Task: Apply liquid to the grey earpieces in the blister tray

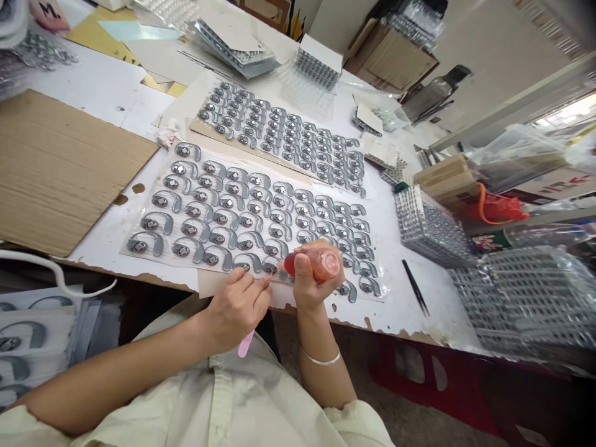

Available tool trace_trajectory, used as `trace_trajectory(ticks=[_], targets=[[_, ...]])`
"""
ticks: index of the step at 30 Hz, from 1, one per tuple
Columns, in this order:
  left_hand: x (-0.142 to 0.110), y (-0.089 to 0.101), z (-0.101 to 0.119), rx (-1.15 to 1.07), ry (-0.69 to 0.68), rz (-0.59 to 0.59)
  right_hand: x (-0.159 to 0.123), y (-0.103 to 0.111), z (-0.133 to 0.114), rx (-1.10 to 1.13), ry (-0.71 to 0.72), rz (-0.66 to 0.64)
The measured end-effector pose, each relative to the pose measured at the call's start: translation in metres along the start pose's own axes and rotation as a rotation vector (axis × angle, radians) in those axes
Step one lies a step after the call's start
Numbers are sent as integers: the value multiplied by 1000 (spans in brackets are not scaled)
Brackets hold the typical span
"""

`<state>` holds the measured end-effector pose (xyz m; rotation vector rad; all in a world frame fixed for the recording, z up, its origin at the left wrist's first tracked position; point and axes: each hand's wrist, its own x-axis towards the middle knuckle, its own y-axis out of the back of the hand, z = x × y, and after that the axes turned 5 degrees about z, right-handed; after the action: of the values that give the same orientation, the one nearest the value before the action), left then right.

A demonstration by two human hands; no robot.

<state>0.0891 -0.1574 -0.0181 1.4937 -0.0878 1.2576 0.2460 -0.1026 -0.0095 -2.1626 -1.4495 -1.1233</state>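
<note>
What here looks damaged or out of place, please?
The white table top looks worn: its front edge is chipped and peeling, and brown patches show through near the cardboard. The surface has lost its coating in these spots.

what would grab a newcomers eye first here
Rows of grey hook-shaped parts fill two clear plastic sheets on the white table, one right in front of the person and one beyond it. At the near edge of the front sheet, the left hand grips a pink stick and the right hand holds an orange-red bottle. Stacks of clear trays sit at the table's right side.
</note>
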Motion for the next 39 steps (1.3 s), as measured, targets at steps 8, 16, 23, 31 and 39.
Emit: trace_trajectory(ticks=[8, 16, 23, 31, 39], targets=[[-1, 0, 1, -9, 13, -7, 1, 2, -1, -20, 48, 2], [0, 0, 1, -4, 12, 20, -1, 5, -1, -34, 12, 86], [0, 1, 0, -18, 8, -2, -2, 7, 0, -8, -14, 87], [0, 2, -1, -29, 12, -9, -1, 4, -2, -30, 40, 54], [-6, -6, -3, -77, 56, 12, 0, 5, -5, -24, 59, 44]])
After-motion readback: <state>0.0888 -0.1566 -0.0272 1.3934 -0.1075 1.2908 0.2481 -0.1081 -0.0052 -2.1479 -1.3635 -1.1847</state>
